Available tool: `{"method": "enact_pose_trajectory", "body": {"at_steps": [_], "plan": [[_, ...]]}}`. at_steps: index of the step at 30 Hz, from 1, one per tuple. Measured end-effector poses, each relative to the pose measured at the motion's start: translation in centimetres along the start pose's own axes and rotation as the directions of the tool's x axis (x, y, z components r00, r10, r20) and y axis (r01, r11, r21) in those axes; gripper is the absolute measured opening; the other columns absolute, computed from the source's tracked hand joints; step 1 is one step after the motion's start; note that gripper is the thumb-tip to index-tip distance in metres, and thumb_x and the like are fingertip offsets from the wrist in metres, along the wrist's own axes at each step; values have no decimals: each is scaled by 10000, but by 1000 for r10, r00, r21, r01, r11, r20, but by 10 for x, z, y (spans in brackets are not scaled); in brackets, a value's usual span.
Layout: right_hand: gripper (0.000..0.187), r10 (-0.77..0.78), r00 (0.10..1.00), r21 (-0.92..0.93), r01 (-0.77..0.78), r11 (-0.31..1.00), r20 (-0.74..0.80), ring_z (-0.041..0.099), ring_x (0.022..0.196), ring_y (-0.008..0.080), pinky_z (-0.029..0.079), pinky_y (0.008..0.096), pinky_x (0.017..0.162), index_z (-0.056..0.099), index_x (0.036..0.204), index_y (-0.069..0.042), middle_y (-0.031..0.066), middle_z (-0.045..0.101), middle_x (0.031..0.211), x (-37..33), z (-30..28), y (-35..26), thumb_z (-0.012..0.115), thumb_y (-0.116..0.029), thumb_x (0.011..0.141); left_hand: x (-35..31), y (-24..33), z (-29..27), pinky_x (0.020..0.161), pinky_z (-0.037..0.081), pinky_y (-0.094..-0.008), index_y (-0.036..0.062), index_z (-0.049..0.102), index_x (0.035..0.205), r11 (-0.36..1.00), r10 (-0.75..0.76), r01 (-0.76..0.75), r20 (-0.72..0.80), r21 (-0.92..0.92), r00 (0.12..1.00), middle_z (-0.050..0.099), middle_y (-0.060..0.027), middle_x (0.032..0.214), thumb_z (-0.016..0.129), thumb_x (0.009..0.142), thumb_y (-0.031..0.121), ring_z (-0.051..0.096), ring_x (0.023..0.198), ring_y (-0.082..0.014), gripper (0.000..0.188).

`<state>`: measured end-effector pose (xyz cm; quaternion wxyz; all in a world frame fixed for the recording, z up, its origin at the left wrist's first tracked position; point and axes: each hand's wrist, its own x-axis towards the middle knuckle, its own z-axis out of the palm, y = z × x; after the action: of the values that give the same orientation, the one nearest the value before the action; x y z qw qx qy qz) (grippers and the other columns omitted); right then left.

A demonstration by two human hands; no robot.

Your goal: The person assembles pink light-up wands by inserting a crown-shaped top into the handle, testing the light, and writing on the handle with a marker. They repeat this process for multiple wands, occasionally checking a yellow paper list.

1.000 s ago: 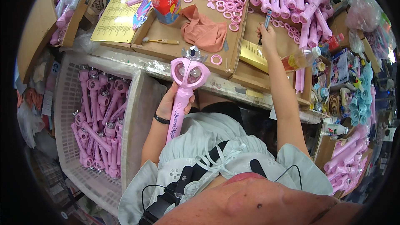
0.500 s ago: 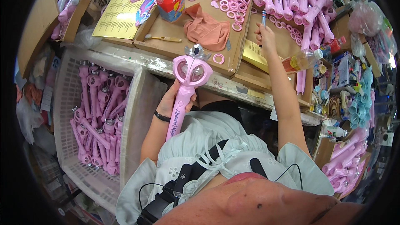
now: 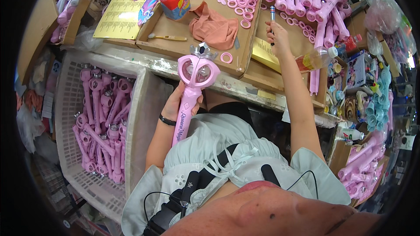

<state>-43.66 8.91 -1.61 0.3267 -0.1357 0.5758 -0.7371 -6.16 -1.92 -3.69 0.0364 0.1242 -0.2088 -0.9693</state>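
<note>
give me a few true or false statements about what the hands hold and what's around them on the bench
1. The left hand grips a pink toy wand by its handle. True.
2. The right hand is empty. False: it holds a slim pen-like tool upright over the cardboard tray.
3. A salmon cloth lies in the cardboard tray. True.
4. The white basket on the person's left holds blue wands. False: it holds pink wand parts.
5. Loose pink rings lie in the tray beyond the cloth. True.
</note>
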Motion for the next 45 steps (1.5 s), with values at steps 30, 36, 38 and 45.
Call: {"method": "enact_pose_trajectory", "body": {"at_steps": [30,36,38,45], "plan": [[268,123,978,430,-186,883,170,395,560,68,328,180,449,512,1042,20,13,472,743,6,-15,1,469,-231,956,-1,-1,1,429,469,-244,13,504,1160,1000,-13,13,-14,5,1000,595,-124,812,467,861,595,588,509,-181,655],[214,106,990,368,-131,920,89,537,748,166,472,285,660,501,1050,18,90,562,913,4,-7,7,450,-167,956,-1,-1,2,427,464,-245,10,504,1163,1000,-7,8,-18,15,1000,594,-122,810,453,867,595,580,506,-177,658],[202,24,993,386,-66,920,113,558,792,187,485,316,706,499,1069,18,111,580,969,3,-2,8,462,-141,949,-1,-1,2,426,464,-245,9,503,1166,1000,-7,7,-24,16,1000,594,-123,809,449,868,597,580,507,-178,661],[237,-90,995,185,79,980,53,506,693,101,437,231,593,532,1085,37,83,594,902,2,1,3,549,-128,915,-1,-1,0,430,467,-249,3,495,1175,1000,-7,7,-10,-6,1000,594,-134,819,449,871,591,582,510,-185,663]]}}
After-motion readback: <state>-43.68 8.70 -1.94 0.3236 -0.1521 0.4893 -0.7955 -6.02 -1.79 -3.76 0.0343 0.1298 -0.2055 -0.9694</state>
